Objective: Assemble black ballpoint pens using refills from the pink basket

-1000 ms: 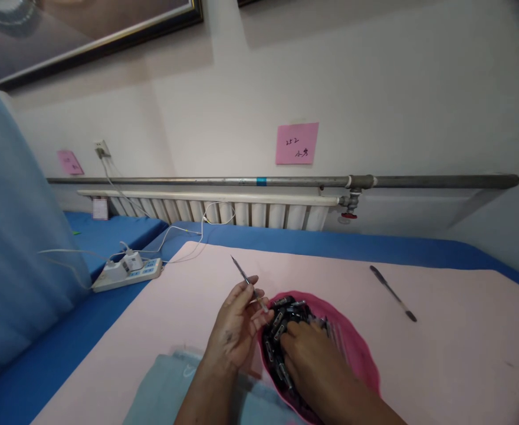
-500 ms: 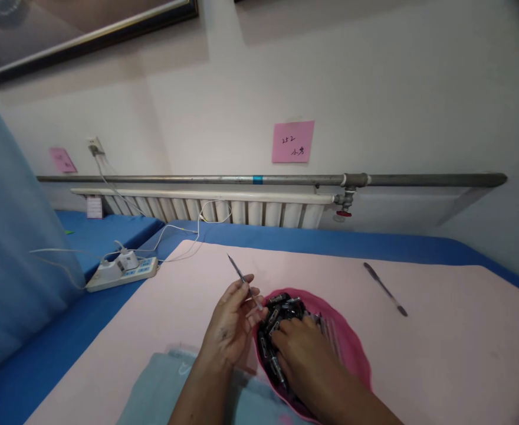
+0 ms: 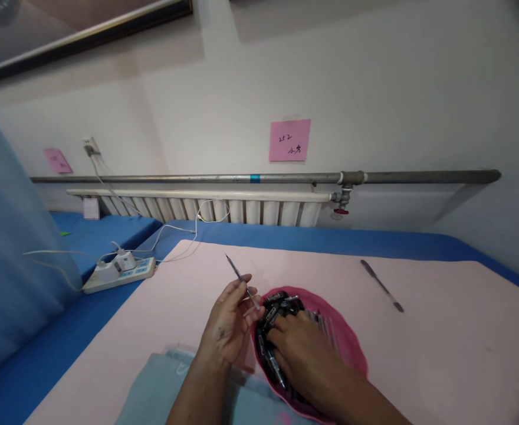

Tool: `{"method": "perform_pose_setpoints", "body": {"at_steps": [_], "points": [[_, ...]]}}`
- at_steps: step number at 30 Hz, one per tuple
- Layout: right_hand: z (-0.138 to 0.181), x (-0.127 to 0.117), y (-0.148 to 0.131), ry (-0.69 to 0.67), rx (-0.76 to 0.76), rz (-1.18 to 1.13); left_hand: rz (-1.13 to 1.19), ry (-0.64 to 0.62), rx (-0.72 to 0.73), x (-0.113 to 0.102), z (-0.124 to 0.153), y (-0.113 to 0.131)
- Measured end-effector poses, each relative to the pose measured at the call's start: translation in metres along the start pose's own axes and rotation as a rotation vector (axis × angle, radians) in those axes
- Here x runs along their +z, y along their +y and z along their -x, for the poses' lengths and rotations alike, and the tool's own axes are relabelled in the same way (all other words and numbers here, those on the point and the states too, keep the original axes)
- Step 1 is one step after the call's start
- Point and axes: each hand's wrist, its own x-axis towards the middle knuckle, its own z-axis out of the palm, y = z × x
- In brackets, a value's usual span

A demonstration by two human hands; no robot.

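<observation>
My left hand (image 3: 228,321) is closed on a thin pen refill (image 3: 237,274) whose tip points up and to the left. Just right of it lies a pink bag (image 3: 345,342) on the pale pink sheet, filled with several dark pen parts (image 3: 273,310). My right hand (image 3: 306,354) is down in that pile with its fingers curled over the parts; what they grip is hidden. One assembled pen (image 3: 381,285) lies alone on the sheet to the right.
A white power strip (image 3: 120,273) with plugs and white cables sits on the blue surface at left. A radiator (image 3: 206,208) and a grey pipe (image 3: 263,177) run along the wall. A pink note (image 3: 289,140) hangs above. A light blue cloth (image 3: 162,389) lies near me.
Both hands stay in place; my right hand's fingers shift slightly within the pile. The view has drifted a little, moving everything up and left.
</observation>
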Motion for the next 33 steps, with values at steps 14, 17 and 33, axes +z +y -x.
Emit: {"method": "perform_pose_setpoints", "body": {"at_steps": [14,17,33], "points": [[0.01,-0.022,0.019,-0.047,0.057,-0.244,-0.043,0.009,-0.017,-0.001,-0.001,0.0],[0.01,-0.025,0.01,-0.062,0.051,-0.24,-0.046,-0.003,-0.019,-0.001,-0.001,-0.001],[0.005,-0.031,0.004,-0.076,-0.065,-0.211,-0.054,-0.001,-0.008,-0.001,0.0,-0.001]]}}
